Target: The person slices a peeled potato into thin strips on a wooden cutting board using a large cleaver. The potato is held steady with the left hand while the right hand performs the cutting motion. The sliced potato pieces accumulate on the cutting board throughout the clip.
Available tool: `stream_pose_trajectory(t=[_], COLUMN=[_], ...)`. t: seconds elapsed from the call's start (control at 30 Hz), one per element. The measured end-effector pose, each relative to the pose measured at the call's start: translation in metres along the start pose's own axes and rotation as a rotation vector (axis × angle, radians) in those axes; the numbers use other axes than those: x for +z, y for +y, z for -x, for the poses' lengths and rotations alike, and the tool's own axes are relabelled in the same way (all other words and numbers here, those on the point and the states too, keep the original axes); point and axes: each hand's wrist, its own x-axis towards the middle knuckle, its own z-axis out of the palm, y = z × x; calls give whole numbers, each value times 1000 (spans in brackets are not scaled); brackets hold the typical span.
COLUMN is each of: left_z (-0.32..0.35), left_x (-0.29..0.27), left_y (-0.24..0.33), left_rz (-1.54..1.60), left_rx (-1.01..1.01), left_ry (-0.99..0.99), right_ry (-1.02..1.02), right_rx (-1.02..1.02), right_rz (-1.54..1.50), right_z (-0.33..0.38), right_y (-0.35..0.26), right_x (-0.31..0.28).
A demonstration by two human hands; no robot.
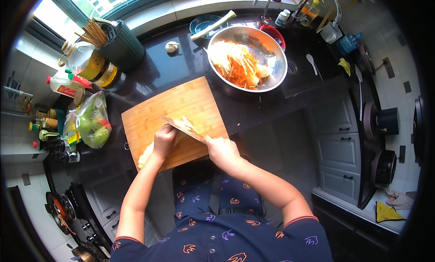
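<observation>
A right hand (220, 149) grips 1 broad knife (183, 127) carrying pale shreds; beside that grip, the left hand (164, 140) presses them, over 1 wooden board (149, 114) on the bench (272, 105).

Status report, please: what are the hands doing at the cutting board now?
Right hand grips knife, blade loaded with pale slices. Left hand pushes on blade, over cutting board. Steel bowl of shredded vegetables beyond board, apart. Nothing blocking.

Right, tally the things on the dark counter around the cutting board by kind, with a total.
Wooden cutting board: 1
Steel bowl of shredded vegetables: 1
Garlic bulb: 1
Bag of green produce: 1
Green utensil holder: 1
Cooking oil bottle: 1
Total: 6
</observation>
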Motion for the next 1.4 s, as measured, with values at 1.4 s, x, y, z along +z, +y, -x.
stream_pose_trajectory(t=[1.4], left_z=[1], left_x=[-3], left_y=[2], left_rz=[19], left_rx=[-34], left_ry=[3], right_ry=[-8], right_rx=[10], right_rz=[14], right_z=[-7], right_y=[-1], right_x=[3])
